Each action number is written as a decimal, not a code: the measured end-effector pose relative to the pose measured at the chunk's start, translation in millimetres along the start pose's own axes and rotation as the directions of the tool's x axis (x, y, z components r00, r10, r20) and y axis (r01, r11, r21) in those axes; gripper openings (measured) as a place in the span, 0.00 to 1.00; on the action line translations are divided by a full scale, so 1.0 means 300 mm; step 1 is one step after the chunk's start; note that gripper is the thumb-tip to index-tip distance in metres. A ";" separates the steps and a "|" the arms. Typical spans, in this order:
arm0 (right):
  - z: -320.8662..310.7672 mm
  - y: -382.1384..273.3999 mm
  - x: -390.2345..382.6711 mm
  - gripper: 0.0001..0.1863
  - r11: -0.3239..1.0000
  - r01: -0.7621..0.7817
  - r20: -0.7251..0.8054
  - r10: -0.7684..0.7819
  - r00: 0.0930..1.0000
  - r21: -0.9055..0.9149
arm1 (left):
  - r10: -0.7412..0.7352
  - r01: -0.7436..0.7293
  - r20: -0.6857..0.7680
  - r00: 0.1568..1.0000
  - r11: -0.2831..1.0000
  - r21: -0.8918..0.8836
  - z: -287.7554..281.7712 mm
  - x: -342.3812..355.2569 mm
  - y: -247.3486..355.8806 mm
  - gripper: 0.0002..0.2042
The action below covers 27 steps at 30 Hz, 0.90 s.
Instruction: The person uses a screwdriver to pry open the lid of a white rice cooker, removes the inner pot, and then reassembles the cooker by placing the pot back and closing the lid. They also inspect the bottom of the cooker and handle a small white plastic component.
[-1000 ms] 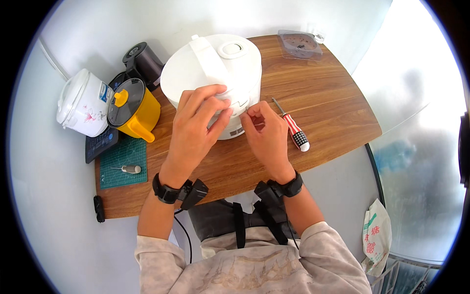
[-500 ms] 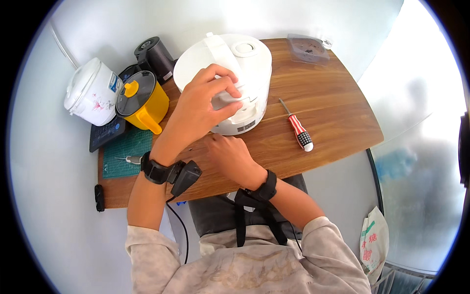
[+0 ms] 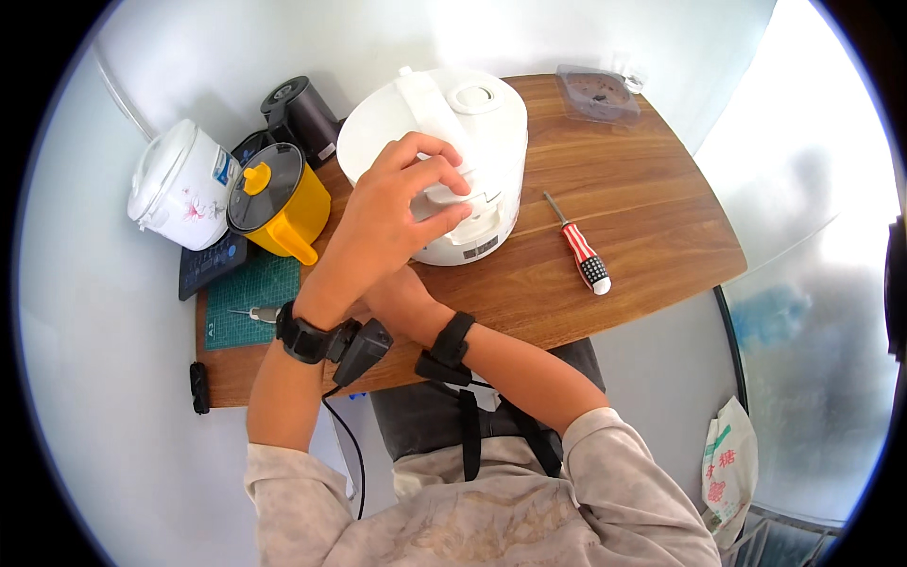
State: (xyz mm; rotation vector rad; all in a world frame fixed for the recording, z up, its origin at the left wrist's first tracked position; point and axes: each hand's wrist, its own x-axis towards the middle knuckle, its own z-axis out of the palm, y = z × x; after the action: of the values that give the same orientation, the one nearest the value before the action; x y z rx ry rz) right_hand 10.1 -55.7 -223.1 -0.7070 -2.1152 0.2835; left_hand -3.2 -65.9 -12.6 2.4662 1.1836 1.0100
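A big white rice cooker [image 3: 477,118] with a carry handle over its lid and a round vent stands on the wooden table. My left hand [image 3: 402,194] hovers over its front edge, fingers curled, with a gap between thumb and fingers and nothing visible in them. Whether the fingertips touch the cooker I cannot tell. Below it my right hand [image 3: 402,300] reaches across under my left wrist, its fingers hidden behind my left forearm. A screwdriver [image 3: 584,253] with a red, white and black handle lies on the table to the right of the cooker.
Left of the cooker are a yellow pot [image 3: 302,213] with a dark lid, a smaller white cooker [image 3: 184,194] and a dark kettle [image 3: 307,118]. A green cutting mat [image 3: 236,326] holds a small screwdriver [image 3: 263,313]. A clear plastic tray [image 3: 597,94] sits at the back right.
My right hand has moved left, from in front of the cooker to behind my left wrist. My left hand keeps nearly the same pose. The whole view has shifted slightly.
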 end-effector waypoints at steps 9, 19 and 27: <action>-0.024 0.008 0.012 0.08 0.994 0.064 0.003 -0.064 0.998 -0.084 | 0.013 -0.013 -0.001 1.000 1.000 -0.029 -0.003 0.001 0.001 0.07; -0.189 -0.025 0.033 0.13 0.958 -0.074 0.280 0.154 0.948 -0.276 | 0.084 -0.050 0.163 0.983 0.979 -0.199 -0.100 0.011 -0.041 0.09; -0.138 -0.021 0.048 0.08 0.946 0.015 0.391 0.119 0.912 -0.323 | 0.074 -0.035 0.172 0.982 0.975 -0.219 -0.099 0.014 -0.029 0.08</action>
State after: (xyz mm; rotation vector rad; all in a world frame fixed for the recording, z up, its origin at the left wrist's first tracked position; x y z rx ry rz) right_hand 33.8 -54.8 -185.9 -0.9624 -2.5797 0.1202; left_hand -26.5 -59.9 7.4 2.3713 0.9051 0.8583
